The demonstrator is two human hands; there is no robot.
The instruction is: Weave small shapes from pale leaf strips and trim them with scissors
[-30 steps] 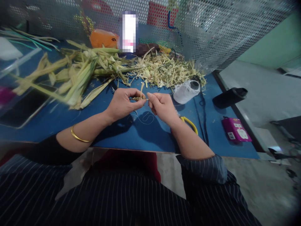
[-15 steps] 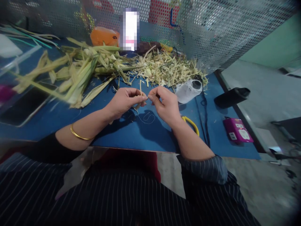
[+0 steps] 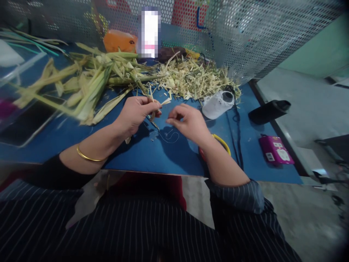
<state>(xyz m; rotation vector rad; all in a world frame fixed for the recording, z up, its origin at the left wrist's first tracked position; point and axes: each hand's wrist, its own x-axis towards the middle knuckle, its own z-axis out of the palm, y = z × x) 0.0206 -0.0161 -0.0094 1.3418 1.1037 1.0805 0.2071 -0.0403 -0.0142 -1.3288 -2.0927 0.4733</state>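
Note:
My left hand [image 3: 139,112] pinches a few pale corn husk strips [image 3: 165,102] between thumb and fingers. Their ends stick out upward, to the right and below the fingers. A short gap to the right, my right hand [image 3: 188,122] has thumb and fingertips pressed together; whatever they may hold is too small to make out. A fine white thread [image 3: 172,142] lies in a loose curl on the table below both hands. Beyond my right hand, a spool of white thread [image 3: 215,105] lies on its side. Yellow-and-red scissor handles [image 3: 225,142] are partly hidden under my right forearm.
Long dried corn husks [image 3: 95,87] spread at the back left, beside a heap of husk scraps [image 3: 191,80]. A black cylinder [image 3: 268,112] and a purple socket box [image 3: 275,149] stand at the right. A mesh panel [image 3: 229,36] borders the blue table's back.
My hands have moved apart: the left has shifted left with the husk strips, and the right has drawn slightly back. One strip end now points to the right.

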